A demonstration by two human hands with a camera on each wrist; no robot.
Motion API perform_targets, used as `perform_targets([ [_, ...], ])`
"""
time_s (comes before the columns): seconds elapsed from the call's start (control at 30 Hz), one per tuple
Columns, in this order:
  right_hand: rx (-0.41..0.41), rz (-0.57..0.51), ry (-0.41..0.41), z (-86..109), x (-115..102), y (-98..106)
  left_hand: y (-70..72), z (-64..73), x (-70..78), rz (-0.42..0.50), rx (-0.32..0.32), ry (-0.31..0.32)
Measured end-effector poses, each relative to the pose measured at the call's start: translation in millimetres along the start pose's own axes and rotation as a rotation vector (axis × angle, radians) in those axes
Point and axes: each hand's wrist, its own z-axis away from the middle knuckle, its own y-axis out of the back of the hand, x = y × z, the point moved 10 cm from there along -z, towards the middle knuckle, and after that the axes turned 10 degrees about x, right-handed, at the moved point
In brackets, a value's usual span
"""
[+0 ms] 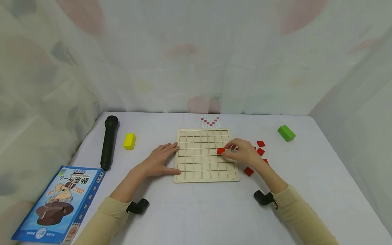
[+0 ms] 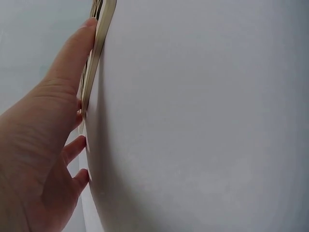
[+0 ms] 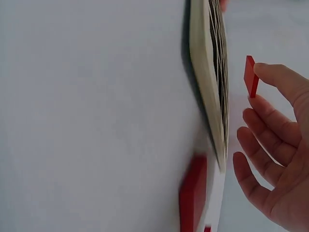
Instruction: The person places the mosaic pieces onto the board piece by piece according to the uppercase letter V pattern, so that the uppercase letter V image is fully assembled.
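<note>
A pale wooden grid board (image 1: 196, 163) lies on the white table. My left hand (image 1: 160, 160) rests at the board's left edge, fingers extended, with thumb and fingertips touching the rim; the left wrist view shows the thumb (image 2: 72, 53) against that edge. Over the board's right side, my right hand (image 1: 243, 153) pinches a red square tile (image 1: 220, 151) between thumb and forefinger. In the right wrist view the tile (image 3: 250, 77) is held above the board (image 3: 205, 63), its other fingers loosely bent. Several loose red tiles (image 1: 260, 151) lie right of the board, some partly hidden by the right hand.
Behind the board lies a small pattern card (image 1: 210, 121) with red squares in a V shape. A yellow block (image 1: 129, 141), a black microphone (image 1: 109, 143) and a blue box (image 1: 58, 204) are on the left. A green block (image 1: 286, 133) sits at the far right.
</note>
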Motion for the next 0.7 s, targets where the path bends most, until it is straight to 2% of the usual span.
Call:
perform_targets([
  [0.1, -0.048, -0.004, 0.037, 6.8, -15.3, -16.9, -0.3, -0.9, -0.1, 0.001, -0.006, 0.01],
  [0.3, -0.125, 0.065, 0.111, 15.3, -38.8, -41.2, 0.7, -2.3, 0.0, 0.013, -0.012, 0.027],
  [0.53, -0.151, 0.119, 0.105, 16.9, -43.4, -52.0, 1.0, -3.2, 0.7, 0.017, -0.003, 0.024],
  [0.7, -0.145, 0.117, 0.143, 18.7, -48.2, -52.3, 0.8, -2.8, 0.0, 0.022, 0.01, 0.013],
])
